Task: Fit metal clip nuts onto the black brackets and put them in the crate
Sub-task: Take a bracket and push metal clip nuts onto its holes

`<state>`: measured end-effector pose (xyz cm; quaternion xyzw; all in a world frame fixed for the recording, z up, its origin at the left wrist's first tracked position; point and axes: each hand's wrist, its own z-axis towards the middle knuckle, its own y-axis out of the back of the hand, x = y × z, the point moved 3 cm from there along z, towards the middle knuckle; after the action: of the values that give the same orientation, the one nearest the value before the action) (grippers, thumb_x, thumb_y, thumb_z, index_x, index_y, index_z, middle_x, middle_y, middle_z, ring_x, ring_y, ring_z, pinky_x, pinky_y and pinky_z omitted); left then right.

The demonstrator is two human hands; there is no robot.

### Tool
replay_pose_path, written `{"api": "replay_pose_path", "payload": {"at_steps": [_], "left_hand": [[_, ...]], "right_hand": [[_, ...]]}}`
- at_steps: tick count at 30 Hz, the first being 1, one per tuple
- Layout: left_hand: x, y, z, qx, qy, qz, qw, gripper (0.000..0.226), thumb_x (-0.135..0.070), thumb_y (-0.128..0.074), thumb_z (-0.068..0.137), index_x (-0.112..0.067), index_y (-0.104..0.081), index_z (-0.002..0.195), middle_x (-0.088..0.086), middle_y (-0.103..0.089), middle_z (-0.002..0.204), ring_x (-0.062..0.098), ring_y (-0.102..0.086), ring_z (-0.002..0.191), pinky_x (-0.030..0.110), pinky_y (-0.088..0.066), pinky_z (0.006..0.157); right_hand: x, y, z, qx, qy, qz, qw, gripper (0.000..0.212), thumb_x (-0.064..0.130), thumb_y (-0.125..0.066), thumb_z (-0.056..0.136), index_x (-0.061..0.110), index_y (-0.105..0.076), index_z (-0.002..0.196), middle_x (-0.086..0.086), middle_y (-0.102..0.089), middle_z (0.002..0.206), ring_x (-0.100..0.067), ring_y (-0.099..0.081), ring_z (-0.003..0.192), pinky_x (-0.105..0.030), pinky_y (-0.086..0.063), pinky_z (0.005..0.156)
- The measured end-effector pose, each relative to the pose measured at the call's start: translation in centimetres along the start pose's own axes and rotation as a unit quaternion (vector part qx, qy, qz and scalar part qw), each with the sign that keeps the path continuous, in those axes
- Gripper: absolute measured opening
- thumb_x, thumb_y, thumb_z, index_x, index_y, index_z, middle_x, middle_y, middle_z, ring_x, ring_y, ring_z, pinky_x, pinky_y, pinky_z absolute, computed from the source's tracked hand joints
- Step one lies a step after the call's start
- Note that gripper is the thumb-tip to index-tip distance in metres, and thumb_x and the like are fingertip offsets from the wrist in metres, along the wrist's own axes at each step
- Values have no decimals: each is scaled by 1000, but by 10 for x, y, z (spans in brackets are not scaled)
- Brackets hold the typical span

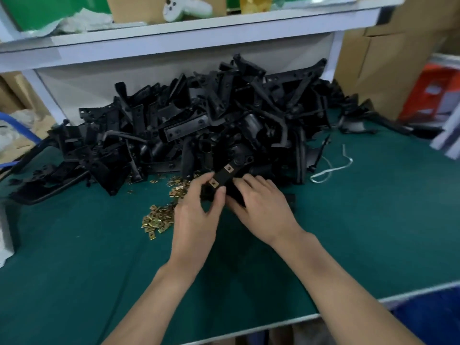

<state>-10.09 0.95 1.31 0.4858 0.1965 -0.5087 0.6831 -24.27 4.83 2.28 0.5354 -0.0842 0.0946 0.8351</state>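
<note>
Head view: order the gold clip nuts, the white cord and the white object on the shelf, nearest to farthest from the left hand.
1. gold clip nuts, beside the left hand.
2. white cord, right on the mat.
3. white object, on the shelf.

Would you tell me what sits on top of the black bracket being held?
Two brass clip nuts sit on the black bracket's upper face. The left hand and right hand cover its lower end, hiding anything there.

Assembly workshop: bracket heap (199,125), green workbench (99,257)
</note>
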Motion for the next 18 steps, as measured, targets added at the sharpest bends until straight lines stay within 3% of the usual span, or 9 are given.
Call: {"api": "replay_pose_path", "payload": {"at_steps": [3,7,13,16,18], "left_hand": [[-46,-30,0,26,-48,-85,995,20,-57,-58,92,-61,-47,108,-36,-63,101,-11,-61,96,4,-44,74],[-124,-106,-24,123,-117,-189,967,21,-46,-65,91,-55,-53,106,-32,-65,100,-5,-64,92,5,-44,72],[-242,-235,-110,309,-139,-309,889,20,-34,-67,92,-41,-60,109,-35,-67,93,-7,-66,82,7,-47,71],[-286,-289,-158,392,-143,-317,852,32,-29,-70,92,-36,-60,122,-29,-69,101,-5,-66,95,14,-50,87],[-305,-320,-189,500,-137,-266,813,62,-29,-70,95,-31,-41,150,-11,-58,140,8,-55,128,32,-45,109]], "right_hand": [[-27,45,-28,-60,-59,-39,996,54,50,-54,90,6,-66,120,-10,-69,107,-33,-64,96,-44,-49,82],[-92,117,-103,-116,-164,-103,974,48,51,-63,83,8,-67,105,-10,-66,91,-37,-62,84,-42,-47,69],[-165,198,-257,-189,-380,-171,889,44,52,-63,83,9,-66,92,-12,-65,84,-41,-63,80,-41,-44,62],[-191,224,-323,-195,-483,-196,831,44,47,-63,87,4,-66,98,-18,-67,94,-45,-62,91,-51,-47,75],[-210,233,-364,-172,-578,-190,775,54,46,-66,90,-5,-64,109,-26,-65,107,-47,-58,104,-53,-43,88]]}}
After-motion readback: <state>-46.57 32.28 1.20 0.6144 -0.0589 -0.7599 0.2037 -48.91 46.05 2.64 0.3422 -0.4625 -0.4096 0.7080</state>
